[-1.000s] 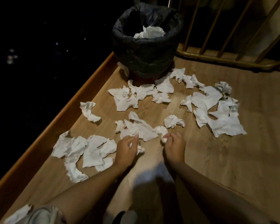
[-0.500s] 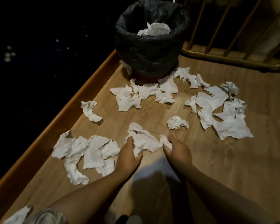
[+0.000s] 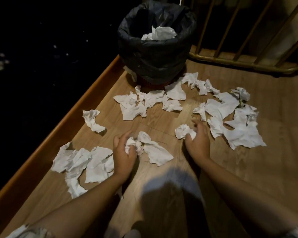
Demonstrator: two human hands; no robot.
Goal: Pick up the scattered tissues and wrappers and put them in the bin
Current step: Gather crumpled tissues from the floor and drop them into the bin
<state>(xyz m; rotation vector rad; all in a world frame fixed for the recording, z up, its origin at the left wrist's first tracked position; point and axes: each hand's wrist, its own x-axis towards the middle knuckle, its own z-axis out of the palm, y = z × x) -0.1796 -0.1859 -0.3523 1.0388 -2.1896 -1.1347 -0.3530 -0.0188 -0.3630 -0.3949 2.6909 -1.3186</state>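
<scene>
Several crumpled white tissues lie scattered over the wooden floor (image 3: 273,169). My left hand (image 3: 123,154) is shut on a bunch of tissues (image 3: 150,148) in the middle, part of which trails to the right on the floor. My right hand (image 3: 199,140) closes on a small balled tissue (image 3: 184,131). The bin (image 3: 155,59), lined with a black bag, stands at the back and holds white tissues (image 3: 159,34). A large pile of tissues (image 3: 230,121) lies right of my right hand; a wrapper (image 3: 236,97) shows among it.
More tissues lie left of my left hand (image 3: 83,162), by the floor's raised wooden edge (image 3: 72,117), and in front of the bin (image 3: 144,102). A wooden railing (image 3: 248,48) runs along the back right. Beyond the left edge all is dark.
My right hand let go of the middle tissues and moved right and forward to the small balled tissue. My left hand gathered the middle tissues more tightly.
</scene>
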